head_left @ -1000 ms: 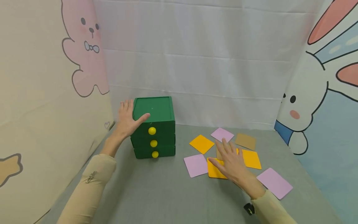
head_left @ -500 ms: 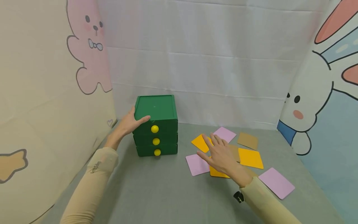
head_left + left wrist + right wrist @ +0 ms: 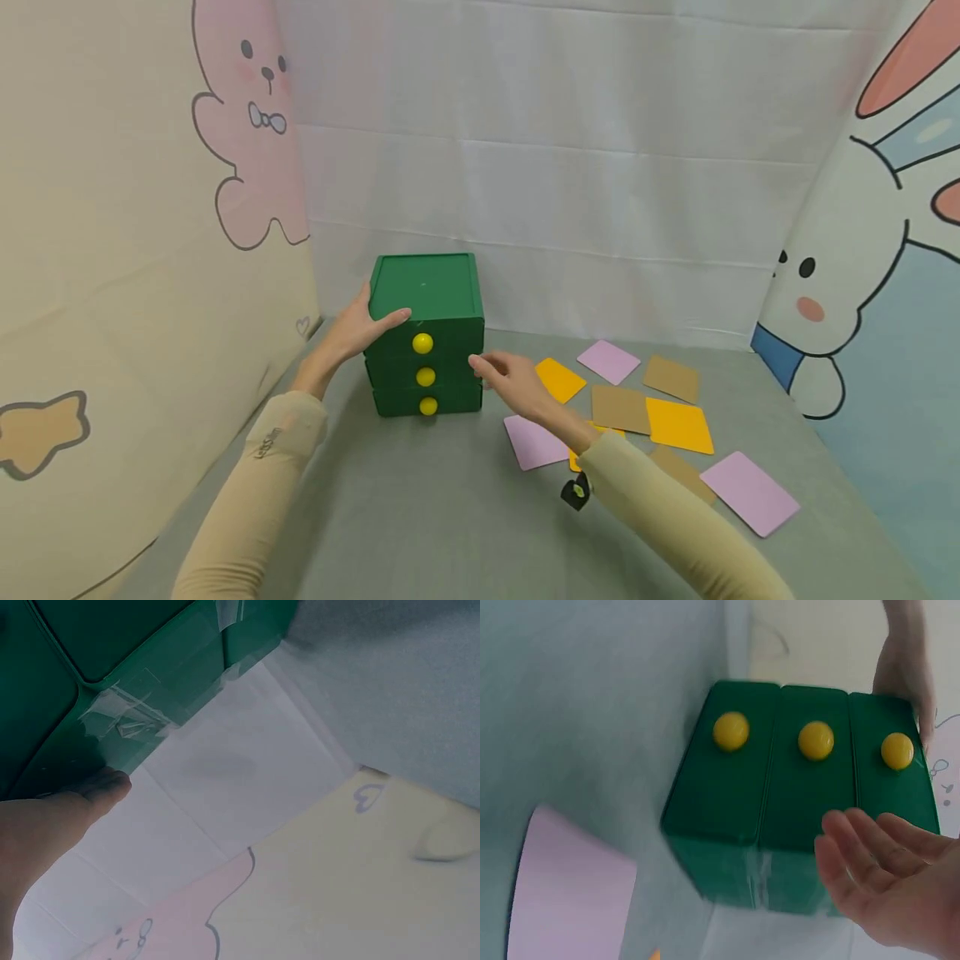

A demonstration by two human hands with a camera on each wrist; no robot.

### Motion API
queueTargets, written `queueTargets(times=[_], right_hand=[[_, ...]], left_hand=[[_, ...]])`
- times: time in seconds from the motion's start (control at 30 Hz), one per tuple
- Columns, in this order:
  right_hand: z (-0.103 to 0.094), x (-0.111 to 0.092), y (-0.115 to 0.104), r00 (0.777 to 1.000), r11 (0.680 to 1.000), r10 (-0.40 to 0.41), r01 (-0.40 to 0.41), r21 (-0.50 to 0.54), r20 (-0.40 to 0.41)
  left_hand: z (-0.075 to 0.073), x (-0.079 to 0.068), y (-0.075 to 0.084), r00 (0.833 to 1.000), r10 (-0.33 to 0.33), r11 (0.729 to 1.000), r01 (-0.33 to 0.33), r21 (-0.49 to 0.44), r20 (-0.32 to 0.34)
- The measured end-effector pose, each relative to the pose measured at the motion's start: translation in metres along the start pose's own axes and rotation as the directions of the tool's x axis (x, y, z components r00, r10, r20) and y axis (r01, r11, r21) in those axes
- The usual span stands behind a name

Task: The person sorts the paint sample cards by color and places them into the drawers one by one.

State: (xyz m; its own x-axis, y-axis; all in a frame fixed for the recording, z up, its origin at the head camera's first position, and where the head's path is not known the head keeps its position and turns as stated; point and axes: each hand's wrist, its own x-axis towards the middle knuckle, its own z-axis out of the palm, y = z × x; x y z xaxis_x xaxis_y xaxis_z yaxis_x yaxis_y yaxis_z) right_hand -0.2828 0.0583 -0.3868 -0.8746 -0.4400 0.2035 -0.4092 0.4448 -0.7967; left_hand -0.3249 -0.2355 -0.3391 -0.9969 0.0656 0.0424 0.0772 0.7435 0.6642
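Left hand [image 3: 354, 330] rests spread wide on green plastic three-drawer box [image 3: 433, 321], left side. Right hand [image 3: 517, 387] hovers loosely curled near right front. Dark lettering [image 3: 268, 443] on beige left sleeve [image 3: 243, 504]: illegible.

Holding the right hand [image 3: 896, 889] in front of a green drawer box [image 3: 780, 814], with palm in view and fingers loosely bent, leaving contact with it unclear. Facing three drawer fronts [image 3: 806, 784] with one round yellow knob [image 3: 815, 740] apiece. Resting the left hand [image 3: 906, 671] against the box at upper right. Looking past a lilac card [image 3: 570, 892] at lower left on the grey tabletop [image 3: 600, 697], with a small orange tip [image 3: 655, 955] at the bottom edge.
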Motion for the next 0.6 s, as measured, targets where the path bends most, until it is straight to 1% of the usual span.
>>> queueTargets(times=[0.03, 0.1, 0.17, 0.23, 0.3, 0.4, 0.47, 0.6], right_hand=[[0.005, 0.006, -0.004, 1.0, 0.997, 0.02, -0.021, 0.079, 0.009], [0.014, 0.016, -0.01, 0.997, 0.973, 0.07, -0.076, 0.218, 0.034], [0.023, 0.025, -0.016, 0.99, 0.932, 0.124, -0.137, 0.337, 0.06], [0.032, 0.032, -0.021, 0.98, 0.886, 0.18, -0.199, 0.419, 0.085], [0.039, 0.037, -0.025, 0.97, 0.846, 0.217, -0.242, 0.474, 0.108], [0.048, 0.044, -0.03, 0.959, 0.807, 0.249, -0.281, 0.519, 0.132], [0.053, 0.047, -0.034, 0.955, 0.791, 0.26, -0.296, 0.535, 0.143], [0.058, 0.051, -0.04, 0.946, 0.772, 0.29, -0.319, 0.55, 0.141]], left_hand=[[0.0, 0.0, 0.0, 1.0, -0.001, 1.0, 0.001, -0.001, -0.002], [0.0, -0.001, 0.0, 1.0, -0.005, 1.0, 0.005, -0.001, -0.005], [-0.001, -0.001, 0.0, 1.0, -0.011, 1.0, 0.011, -0.002, -0.001], [-0.001, -0.001, -0.001, 1.0, -0.015, 1.0, 0.015, -0.009, 0.003], [-0.001, -0.001, -0.001, 1.0, -0.018, 1.0, 0.019, -0.013, 0.009], [-0.001, -0.001, -0.001, 1.0, -0.02, 1.0, 0.02, -0.019, 0.015], [-0.001, -0.002, 0.0, 1.0, -0.022, 1.0, 0.023, -0.021, 0.017], [-0.001, -0.002, 0.002, 1.0, -0.022, 0.999, 0.022, -0.029, 0.018]])
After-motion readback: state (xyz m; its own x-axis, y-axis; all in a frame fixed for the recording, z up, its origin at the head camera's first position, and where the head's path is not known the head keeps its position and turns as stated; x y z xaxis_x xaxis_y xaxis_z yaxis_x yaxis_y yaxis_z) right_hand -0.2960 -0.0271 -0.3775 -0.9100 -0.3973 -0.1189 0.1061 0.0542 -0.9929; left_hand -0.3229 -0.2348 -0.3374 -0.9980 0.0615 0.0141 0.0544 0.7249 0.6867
